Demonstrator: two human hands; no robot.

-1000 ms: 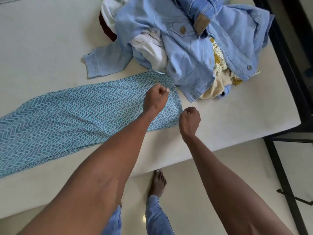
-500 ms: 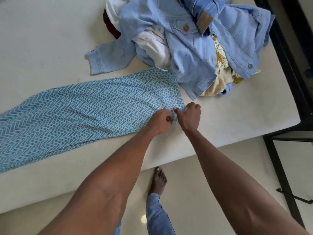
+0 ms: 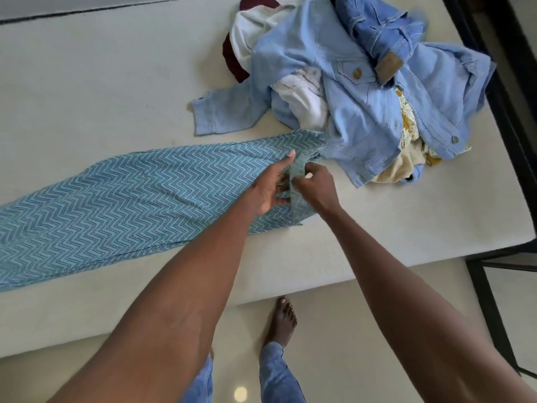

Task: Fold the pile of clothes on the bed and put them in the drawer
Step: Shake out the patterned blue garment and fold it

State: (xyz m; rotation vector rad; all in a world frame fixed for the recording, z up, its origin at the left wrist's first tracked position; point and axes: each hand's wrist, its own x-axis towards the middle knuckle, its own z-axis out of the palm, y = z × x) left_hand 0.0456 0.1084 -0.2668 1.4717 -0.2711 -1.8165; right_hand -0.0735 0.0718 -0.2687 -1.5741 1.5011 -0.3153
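A long teal garment with a zigzag pattern (image 3: 139, 205) lies spread flat across the near half of the white bed (image 3: 96, 91), running from the left edge of the view toward the right. Its right end is bunched and lifted off the mattress between the person's two hands. The left hand (image 3: 268, 189) holds that gathered end with its thumb and lower fingers pinching the fabric, while the index finger points straight out over the cloth. The right hand (image 3: 318, 187) sits just beside it, its fingers curled down and gripping the same raised fold from the other side; the two hands are almost touching.

Just beyond the hands, at the far right of the bed, sits the pile of clothes (image 3: 363, 91) not yet folded. A light blue denim jacket (image 3: 357, 117) covers most of it, one sleeve stretched out to the left and its hem lying against the tip of the zigzag garment. Darker blue jeans (image 3: 377, 33) with a tan waist patch lie on top. A white garment (image 3: 305, 103) shows through the jacket's opening, a dark red piece (image 3: 232, 56) peeks out at the back left, and a yellow patterned fabric (image 3: 409, 126) shows at the right.

Below the bed edge, the person's bare foot (image 3: 282, 318) stands on the pale floor (image 3: 363, 344), and a black frame (image 3: 491, 315) stands at the right.
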